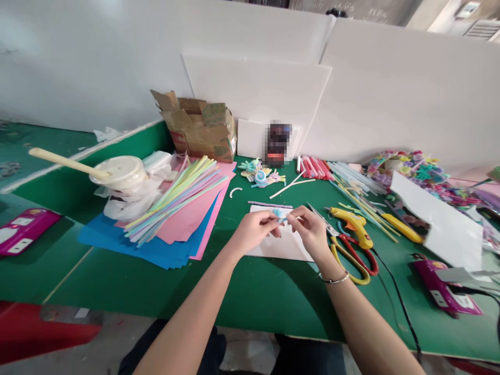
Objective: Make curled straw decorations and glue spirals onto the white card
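Note:
My left hand [254, 229] pinches a small light blue pipe cleaner piece [279, 213] between thumb and fingers, just above a white sheet [262, 249]. From the other side, the closed fingertips of my right hand [310, 229] meet the same piece. Its exact shape is small and partly covered by the fingers. Behind the hands a lilac pipe cleaner [269, 204] lies along the sheet's far edge. Farther back sits a pile of curled pastel pipe cleaner pieces [261, 176]. A yellow glue gun [353, 225] and red- and yellow-handled scissors [351, 260] lie right of my right hand.
Long pastel pipe cleaners [183, 195] rest on pink and blue sheets [156, 250] at left, near a lidded tub [119, 174]. A cardboard box [201, 130] and a phone [278, 143] stand behind. Colourful pieces [429, 169] and a purple power strip [445, 289] occupy the right.

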Demonstrator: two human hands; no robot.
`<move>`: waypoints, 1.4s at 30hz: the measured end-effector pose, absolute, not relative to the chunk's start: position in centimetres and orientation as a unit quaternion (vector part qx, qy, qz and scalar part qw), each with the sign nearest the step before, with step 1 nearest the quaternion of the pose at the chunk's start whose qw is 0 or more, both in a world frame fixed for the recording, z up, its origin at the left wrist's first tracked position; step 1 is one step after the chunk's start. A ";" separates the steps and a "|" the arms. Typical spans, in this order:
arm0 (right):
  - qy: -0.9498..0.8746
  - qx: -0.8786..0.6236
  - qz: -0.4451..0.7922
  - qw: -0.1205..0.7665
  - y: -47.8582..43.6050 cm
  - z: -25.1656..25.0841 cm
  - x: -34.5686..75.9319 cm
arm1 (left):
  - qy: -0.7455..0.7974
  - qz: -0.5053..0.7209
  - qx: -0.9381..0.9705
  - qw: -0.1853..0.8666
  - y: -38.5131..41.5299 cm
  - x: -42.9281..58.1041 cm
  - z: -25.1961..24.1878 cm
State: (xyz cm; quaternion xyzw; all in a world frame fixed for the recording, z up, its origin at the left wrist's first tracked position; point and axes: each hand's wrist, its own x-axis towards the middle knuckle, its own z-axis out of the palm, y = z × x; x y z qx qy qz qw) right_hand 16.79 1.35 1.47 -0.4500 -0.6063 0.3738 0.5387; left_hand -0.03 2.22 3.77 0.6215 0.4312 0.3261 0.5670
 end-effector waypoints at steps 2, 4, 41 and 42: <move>-0.569 -0.477 0.375 0.555 1.5 1.5 16.9 | 0.443 0.330 0.629 0.547 2.3 -0.1 3.7; -0.548 -0.490 0.375 0.564 1.7 1.5 17.0 | 0.450 0.331 0.634 0.535 2.3 -0.1 3.6; -0.507 -0.510 0.377 0.583 2.3 1.0 17.5 | 0.462 0.280 0.642 0.544 2.2 -0.4 3.6; -0.507 -0.510 0.375 0.585 2.4 0.9 17.6 | 0.460 0.279 0.638 0.551 2.3 -0.4 3.6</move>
